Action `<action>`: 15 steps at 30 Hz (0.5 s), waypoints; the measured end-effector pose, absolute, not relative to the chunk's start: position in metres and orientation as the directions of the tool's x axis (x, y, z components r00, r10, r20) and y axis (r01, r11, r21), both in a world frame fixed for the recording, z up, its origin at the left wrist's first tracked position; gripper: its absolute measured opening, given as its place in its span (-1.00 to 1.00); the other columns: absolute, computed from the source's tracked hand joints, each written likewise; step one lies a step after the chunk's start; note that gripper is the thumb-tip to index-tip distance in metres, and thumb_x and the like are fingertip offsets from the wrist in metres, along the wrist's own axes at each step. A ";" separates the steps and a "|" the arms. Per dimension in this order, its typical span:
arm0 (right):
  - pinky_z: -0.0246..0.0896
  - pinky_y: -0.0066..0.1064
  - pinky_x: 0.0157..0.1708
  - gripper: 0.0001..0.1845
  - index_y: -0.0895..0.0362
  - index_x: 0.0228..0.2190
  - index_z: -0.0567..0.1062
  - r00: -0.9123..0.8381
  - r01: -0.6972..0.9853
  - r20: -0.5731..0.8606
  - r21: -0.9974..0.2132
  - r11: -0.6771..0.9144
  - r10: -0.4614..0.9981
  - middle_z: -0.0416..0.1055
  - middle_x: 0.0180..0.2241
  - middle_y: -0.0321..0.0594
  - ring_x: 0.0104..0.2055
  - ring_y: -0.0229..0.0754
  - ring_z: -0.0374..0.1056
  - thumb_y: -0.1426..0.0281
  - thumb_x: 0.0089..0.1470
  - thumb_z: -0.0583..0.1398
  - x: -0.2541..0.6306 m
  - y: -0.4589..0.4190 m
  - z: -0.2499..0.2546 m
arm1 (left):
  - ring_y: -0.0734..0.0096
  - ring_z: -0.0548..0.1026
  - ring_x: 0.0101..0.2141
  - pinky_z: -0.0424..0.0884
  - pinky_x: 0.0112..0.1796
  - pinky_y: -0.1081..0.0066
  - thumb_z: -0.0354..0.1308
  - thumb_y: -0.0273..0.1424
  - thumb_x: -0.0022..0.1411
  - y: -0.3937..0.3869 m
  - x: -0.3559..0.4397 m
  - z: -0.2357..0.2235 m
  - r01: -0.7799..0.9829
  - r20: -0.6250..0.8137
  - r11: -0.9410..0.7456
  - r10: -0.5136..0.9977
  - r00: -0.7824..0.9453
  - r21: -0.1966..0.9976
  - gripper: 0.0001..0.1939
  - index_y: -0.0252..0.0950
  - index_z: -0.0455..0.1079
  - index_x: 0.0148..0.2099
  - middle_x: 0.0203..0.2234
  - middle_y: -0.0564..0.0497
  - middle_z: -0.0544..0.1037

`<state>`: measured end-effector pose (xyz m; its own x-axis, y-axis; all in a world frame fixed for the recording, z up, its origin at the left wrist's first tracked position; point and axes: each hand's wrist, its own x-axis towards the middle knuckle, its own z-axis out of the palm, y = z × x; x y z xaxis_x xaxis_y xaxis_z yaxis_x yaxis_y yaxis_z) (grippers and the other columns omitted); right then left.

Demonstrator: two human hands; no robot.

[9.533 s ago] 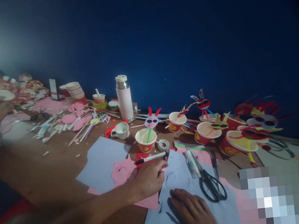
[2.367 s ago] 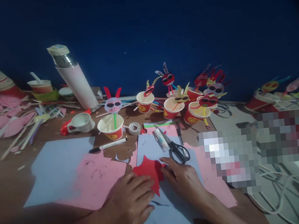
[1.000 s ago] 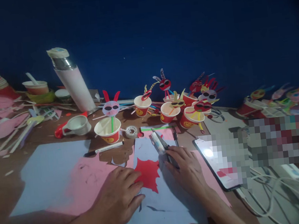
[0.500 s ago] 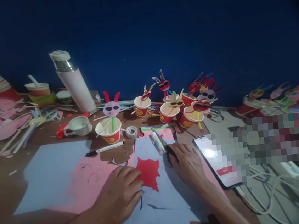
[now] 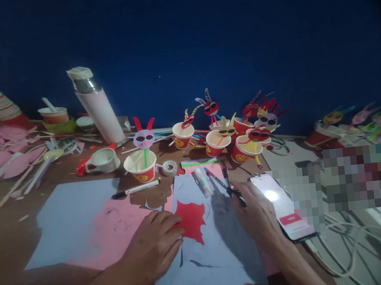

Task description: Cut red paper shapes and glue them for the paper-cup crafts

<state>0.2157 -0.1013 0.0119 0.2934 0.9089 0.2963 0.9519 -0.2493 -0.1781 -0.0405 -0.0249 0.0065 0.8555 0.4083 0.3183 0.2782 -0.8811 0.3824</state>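
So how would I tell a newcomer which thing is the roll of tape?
Start at the tall white flask, then go right to the paper cup with the red-eared paper figure. Just right of that cup lies the roll of tape: a pale ring, unlike the long marker nearby.

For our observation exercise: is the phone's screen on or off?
On: the phone shows a bright, pale display with a red patch near its lower end.
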 end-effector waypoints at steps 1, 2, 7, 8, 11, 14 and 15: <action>0.22 -0.35 -0.37 -0.65 0.20 -0.08 0.40 0.291 0.952 0.282 -0.177 -0.249 0.914 0.43 -0.24 -0.09 -0.28 -0.09 0.38 0.46 0.10 0.02 0.215 -0.102 0.012 | 0.25 0.34 -0.20 0.24 -0.16 0.22 0.01 -0.50 0.22 -0.025 -0.041 0.006 0.278 0.314 -0.881 0.407 0.858 0.383 -0.82 -0.24 0.40 -0.17 -0.18 -0.03 0.48; 0.21 -0.36 -0.40 -0.66 0.18 -0.09 0.41 0.284 0.954 0.266 -0.173 -0.244 0.921 0.44 -0.26 -0.11 -0.32 -0.10 0.39 0.47 0.10 0.02 0.215 -0.102 0.012 | 0.25 0.34 -0.20 0.24 -0.17 0.22 0.01 -0.50 0.22 -0.024 -0.041 0.007 0.277 0.309 -0.882 0.404 0.861 0.382 -0.82 -0.24 0.40 -0.18 -0.18 -0.04 0.48; 0.18 -0.39 -0.44 -0.69 0.16 -0.16 0.46 0.253 0.963 0.207 -0.143 -0.227 0.945 0.47 -0.26 -0.12 -0.32 -0.10 0.40 0.51 0.10 0.02 0.211 -0.103 0.012 | 0.29 0.38 -0.24 0.28 -0.22 0.29 -0.04 -0.52 0.25 -0.019 -0.042 0.016 0.268 0.297 -0.901 0.373 0.879 0.340 -0.79 -0.25 0.41 -0.17 -0.20 -0.07 0.48; 0.18 -0.38 -0.44 -0.70 0.16 -0.17 0.47 0.253 0.964 0.198 -0.135 -0.229 0.947 0.47 -0.26 -0.12 -0.31 -0.09 0.41 0.50 0.10 0.03 0.211 -0.103 0.012 | 0.30 0.38 -0.25 0.27 -0.23 0.30 -0.06 -0.53 0.25 -0.017 -0.041 0.020 0.263 0.295 -0.907 0.363 0.884 0.330 -0.77 -0.26 0.41 -0.17 -0.21 -0.07 0.48; 0.19 -0.35 -0.38 -0.76 0.15 -0.22 0.49 0.249 0.966 0.170 -0.112 -0.233 0.953 0.48 -0.26 -0.10 -0.26 -0.03 0.41 0.47 0.10 0.06 0.210 -0.104 0.014 | 0.32 0.38 -0.24 0.25 -0.24 0.31 -0.09 -0.57 0.26 -0.008 -0.034 0.036 0.222 0.290 -0.928 0.310 0.905 0.299 -0.74 -0.28 0.40 -0.18 -0.23 -0.07 0.49; 0.18 -0.32 -0.32 -0.81 0.14 -0.29 0.51 0.245 0.968 0.138 -0.091 -0.234 0.960 0.50 -0.28 -0.09 -0.24 0.01 0.41 0.41 0.10 0.11 0.210 -0.105 0.017 | 0.28 0.38 -0.23 0.23 -0.23 0.29 -0.10 -0.59 0.25 0.005 -0.015 0.053 0.186 0.266 -0.942 0.262 0.928 0.278 -0.74 -0.31 0.39 -0.17 -0.25 -0.07 0.50; 0.18 -0.32 -0.35 -0.82 0.13 -0.30 0.51 0.249 0.967 0.126 -0.085 -0.240 0.960 0.51 -0.32 -0.10 -0.26 0.01 0.42 0.39 0.10 0.11 0.209 -0.105 0.017 | 0.29 0.38 -0.25 0.23 -0.26 0.29 -0.10 -0.60 0.24 0.010 -0.005 0.056 0.183 0.248 -0.943 0.255 0.935 0.277 -0.75 -0.32 0.40 -0.18 -0.28 -0.06 0.50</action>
<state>0.2093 -0.1051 0.0172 0.2493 0.9602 0.1258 0.9670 -0.2398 -0.0855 -0.0054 0.0098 0.0563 0.9345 0.2548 0.2485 0.1834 -0.9431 0.2775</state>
